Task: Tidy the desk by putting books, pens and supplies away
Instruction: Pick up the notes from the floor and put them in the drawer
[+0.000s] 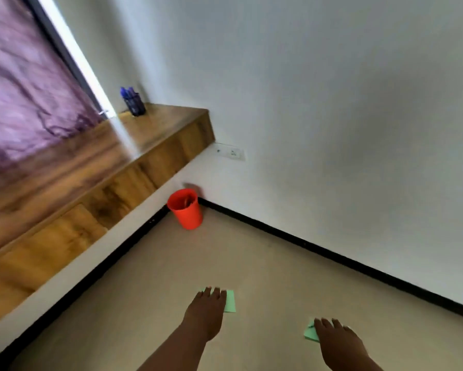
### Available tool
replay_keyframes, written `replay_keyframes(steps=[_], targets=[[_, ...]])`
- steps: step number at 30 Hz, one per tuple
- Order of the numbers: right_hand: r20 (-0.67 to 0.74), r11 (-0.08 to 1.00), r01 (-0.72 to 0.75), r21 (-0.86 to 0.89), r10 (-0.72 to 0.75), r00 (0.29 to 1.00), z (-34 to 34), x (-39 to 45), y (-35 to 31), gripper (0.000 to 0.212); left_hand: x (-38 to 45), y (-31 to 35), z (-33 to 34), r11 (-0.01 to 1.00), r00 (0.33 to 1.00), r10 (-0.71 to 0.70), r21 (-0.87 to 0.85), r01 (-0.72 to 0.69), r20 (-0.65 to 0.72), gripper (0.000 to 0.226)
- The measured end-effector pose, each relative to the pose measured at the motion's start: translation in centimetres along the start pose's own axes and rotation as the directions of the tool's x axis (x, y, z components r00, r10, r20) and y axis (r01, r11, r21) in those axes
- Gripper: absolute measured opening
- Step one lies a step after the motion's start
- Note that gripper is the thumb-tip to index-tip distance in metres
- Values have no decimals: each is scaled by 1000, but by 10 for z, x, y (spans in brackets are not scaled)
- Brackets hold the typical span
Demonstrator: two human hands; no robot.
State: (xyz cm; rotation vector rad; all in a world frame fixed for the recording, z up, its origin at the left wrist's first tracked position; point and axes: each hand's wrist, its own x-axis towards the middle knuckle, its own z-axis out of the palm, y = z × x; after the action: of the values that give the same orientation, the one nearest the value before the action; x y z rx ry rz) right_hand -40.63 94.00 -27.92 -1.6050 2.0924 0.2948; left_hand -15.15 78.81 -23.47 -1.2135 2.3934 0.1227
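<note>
My wooden desk is blurred, its near end cut off; the red bin stands below its corner. Nearer me than the bin, my left hand covers most of one green paper, and my right hand hides most of another green sheet. Whether my fingers grip them, I cannot tell.

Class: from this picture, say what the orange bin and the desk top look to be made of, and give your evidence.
Orange bin: probably plastic; uniform bright colour, smooth thin rim.
Desk top: wood or wood-look laminate; brown grain pattern, slightly glossy where light reflects. The blur leaves it open which.
</note>
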Motion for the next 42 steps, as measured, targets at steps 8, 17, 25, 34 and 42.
replay_keyframes(steps=[8,17,25,34,42], targets=[[-30,888,421,-183,-433,901,-125,6,-225,60,-169,-183,-14,867,867,-489,-167,470,-95,61],[-185,724,566,-394,-666,723,-198,-49,-426,61,-277,-312,-36,770,733,-637,-242,591,-237,68],[-220,615,628,-477,-775,592,-231,-72,-539,59,-324,-382,-47,668,625,-738,-408,622,-255,70],[-171,508,668,-543,-847,504,-254,-8,-615,61,-299,-440,-42,571,534,-816,-461,680,-223,63],[-54,363,734,-574,-911,408,-278,99,-667,56,-228,-487,-54,498,496,-860,-397,771,-116,63]])
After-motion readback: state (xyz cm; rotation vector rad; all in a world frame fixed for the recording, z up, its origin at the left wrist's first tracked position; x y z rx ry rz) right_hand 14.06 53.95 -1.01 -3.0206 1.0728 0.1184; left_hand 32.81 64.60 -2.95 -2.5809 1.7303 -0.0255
